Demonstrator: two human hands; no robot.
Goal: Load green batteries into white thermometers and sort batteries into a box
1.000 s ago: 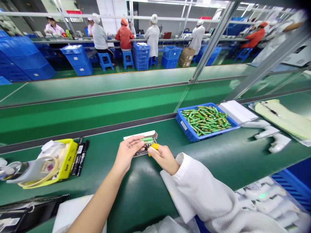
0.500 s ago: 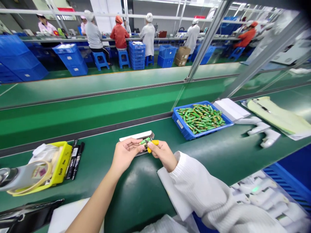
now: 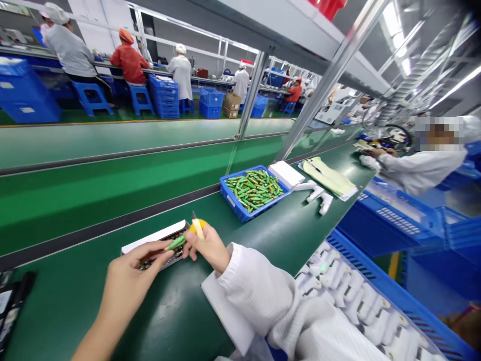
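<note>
My left hand (image 3: pixel 130 276) pinches a green battery (image 3: pixel 175 243) by one end, above a small open white box (image 3: pixel 155 237) with more batteries inside. My right hand (image 3: pixel 208 246), in a white sleeve, is closed around a small blade with a yellow handle (image 3: pixel 197 227), and its fingertips touch the other end of the same battery. Both hands hover over the green bench top (image 3: pixel 180 311) close to me.
A blue tray (image 3: pixel 240 210) heaped with green batteries stands further right, beside a white pad (image 3: pixel 287 173) and white thermometer-like devices (image 3: pixel 318 195). More white devices fill a blue crate (image 3: pixel 349 296) below the bench edge. A co-worker's sleeve (image 3: pixel 417 170) is at right; several people sit at the far line.
The view has swung to the right, bringing the co-worker and blue crates into sight and pushing the yellow tray out. My hands stay together on the battery above the box.
</note>
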